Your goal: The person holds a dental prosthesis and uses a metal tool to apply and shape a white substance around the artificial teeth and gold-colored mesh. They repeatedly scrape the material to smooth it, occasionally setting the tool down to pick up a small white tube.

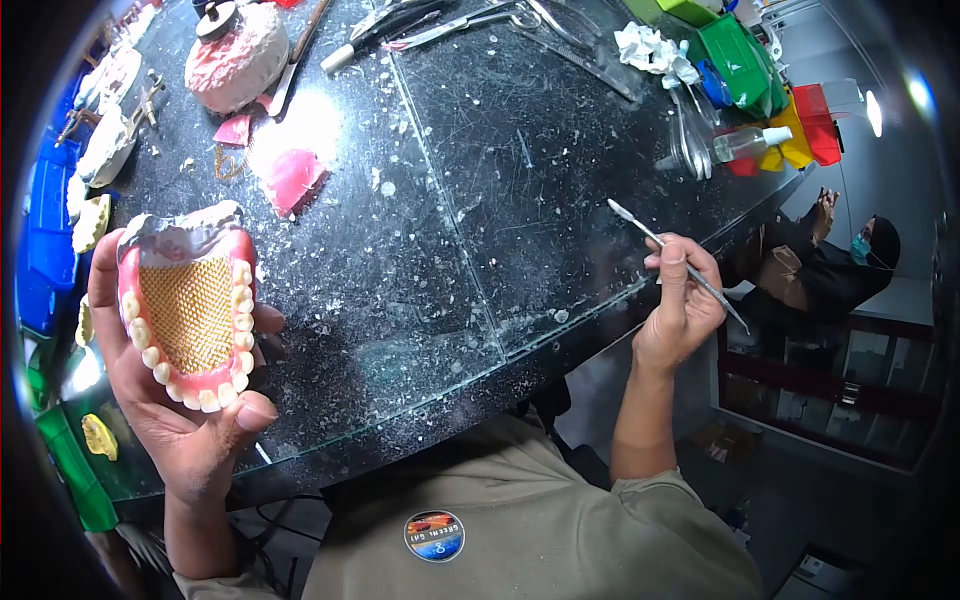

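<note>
My left hand (185, 420) is closed around a denture on a plaster model (190, 310), held up over the left of the bench. Cream teeth line its pink wax rim, gold mesh fills the palate, and grey-white plaster shows at the top. The thumb presses near the front teeth; the other fingers wrap behind and are partly hidden. At the right, my right hand (680, 300) grips a thin metal wax carver (712, 290) between thumb and fingers. Its flat whitish tip points up and left, away from the model. Pink wax pieces (292, 182) lie on the bench beyond my left hand.
The dark bench (430, 310) is strewn with white crumbs. At the back are a pink-and-white plaster model (237, 62), a knife (297, 60) and metal tools (560, 50). A spray bottle (750, 143) and coloured bins (738, 60) stand right. Another person (840, 260) sits beyond.
</note>
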`<action>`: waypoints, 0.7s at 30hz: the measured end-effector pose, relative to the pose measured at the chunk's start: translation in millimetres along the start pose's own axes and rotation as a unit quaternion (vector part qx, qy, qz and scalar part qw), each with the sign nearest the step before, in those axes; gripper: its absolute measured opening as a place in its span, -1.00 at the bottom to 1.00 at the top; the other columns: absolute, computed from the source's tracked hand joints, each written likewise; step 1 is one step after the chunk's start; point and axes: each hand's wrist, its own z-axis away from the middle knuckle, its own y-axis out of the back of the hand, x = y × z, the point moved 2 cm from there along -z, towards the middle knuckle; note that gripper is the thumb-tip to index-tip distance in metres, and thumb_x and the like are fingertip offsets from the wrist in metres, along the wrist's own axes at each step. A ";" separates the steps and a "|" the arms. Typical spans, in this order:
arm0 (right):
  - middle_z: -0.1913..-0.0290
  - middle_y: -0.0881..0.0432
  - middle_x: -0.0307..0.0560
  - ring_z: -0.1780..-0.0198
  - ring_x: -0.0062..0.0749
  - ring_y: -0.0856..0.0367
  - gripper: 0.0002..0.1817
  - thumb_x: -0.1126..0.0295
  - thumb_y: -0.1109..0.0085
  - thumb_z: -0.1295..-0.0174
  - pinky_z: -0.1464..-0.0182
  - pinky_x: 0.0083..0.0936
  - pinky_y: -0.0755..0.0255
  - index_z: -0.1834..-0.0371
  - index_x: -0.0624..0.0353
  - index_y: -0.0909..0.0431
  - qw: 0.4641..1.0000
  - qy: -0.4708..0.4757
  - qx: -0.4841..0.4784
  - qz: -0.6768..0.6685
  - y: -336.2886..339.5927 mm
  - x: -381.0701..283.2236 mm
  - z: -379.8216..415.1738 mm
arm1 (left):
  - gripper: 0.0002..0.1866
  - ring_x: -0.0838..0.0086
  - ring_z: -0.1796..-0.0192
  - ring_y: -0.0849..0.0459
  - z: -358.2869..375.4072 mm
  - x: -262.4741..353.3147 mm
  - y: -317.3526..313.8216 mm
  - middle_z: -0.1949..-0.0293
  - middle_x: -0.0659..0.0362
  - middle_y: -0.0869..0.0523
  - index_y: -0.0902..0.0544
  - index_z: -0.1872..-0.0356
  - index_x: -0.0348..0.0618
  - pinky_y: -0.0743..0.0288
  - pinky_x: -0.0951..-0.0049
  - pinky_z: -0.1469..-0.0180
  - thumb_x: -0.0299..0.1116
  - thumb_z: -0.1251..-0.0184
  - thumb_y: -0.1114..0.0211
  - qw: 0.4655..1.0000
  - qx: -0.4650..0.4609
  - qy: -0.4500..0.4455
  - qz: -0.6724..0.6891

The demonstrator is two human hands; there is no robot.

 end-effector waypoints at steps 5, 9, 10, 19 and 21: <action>0.35 -0.59 -0.05 0.38 -0.57 -0.52 -0.90 0.53 -0.13 -0.16 0.28 -0.70 -0.42 0.33 0.38 -0.53 1.000 0.003 -0.010 -0.003 -0.8 -0.6 0.1 | 0.22 0.40 0.12 -0.59 1.2 -1.9 3.6 -0.05 0.09 -0.40 0.07 -0.34 -0.20 -0.50 0.56 0.16 0.09 0.31 -0.52 0.999 -0.022 -0.002 -0.040; 0.34 -0.59 -0.04 0.38 -0.57 -0.53 -0.89 0.54 -0.13 -0.16 0.28 -0.70 -0.42 0.32 0.39 -0.52 1.000 0.004 -0.011 0.000 -1.1 -0.3 -0.4 | 0.22 0.40 0.12 -0.59 0.4 -2.1 3.6 -0.06 0.09 -0.40 0.07 -0.34 -0.20 -0.50 0.55 0.18 0.07 0.32 -0.52 0.999 -0.017 -0.009 -0.031; 0.34 -0.59 -0.04 0.38 -0.57 -0.53 -0.89 0.54 -0.13 -0.16 0.28 -0.70 -0.42 0.32 0.39 -0.52 1.000 0.005 -0.014 -0.002 -1.8 -1.0 -0.1 | 0.22 0.40 0.12 -0.59 0.5 -2.0 3.6 -0.06 0.09 -0.40 0.07 -0.34 -0.20 -0.51 0.55 0.17 0.07 0.32 -0.53 0.999 -0.018 -0.008 -0.029; 0.35 -0.58 -0.05 0.38 -0.57 -0.53 -0.89 0.54 -0.12 -0.16 0.27 -0.70 -0.43 0.31 0.39 -0.52 1.000 0.005 -0.015 -0.003 -1.6 -1.5 0.8 | 0.22 0.38 0.20 -0.63 0.9 2.8 -2.8 -0.04 0.04 -0.42 0.02 -0.29 -0.27 -0.55 0.48 0.16 -0.01 0.41 -0.59 1.000 0.015 -0.001 0.020; 0.35 -0.58 -0.04 0.38 -0.56 -0.54 -0.90 0.54 -0.12 -0.16 0.26 -0.69 -0.43 0.31 0.39 -0.52 1.000 -0.001 0.005 0.003 1.5 0.6 0.9 | 0.22 0.38 0.20 -0.63 1.2 3.0 -2.1 -0.02 0.04 -0.44 0.03 -0.29 -0.26 -0.56 0.47 0.15 -0.01 0.40 -0.59 1.000 0.010 0.004 0.016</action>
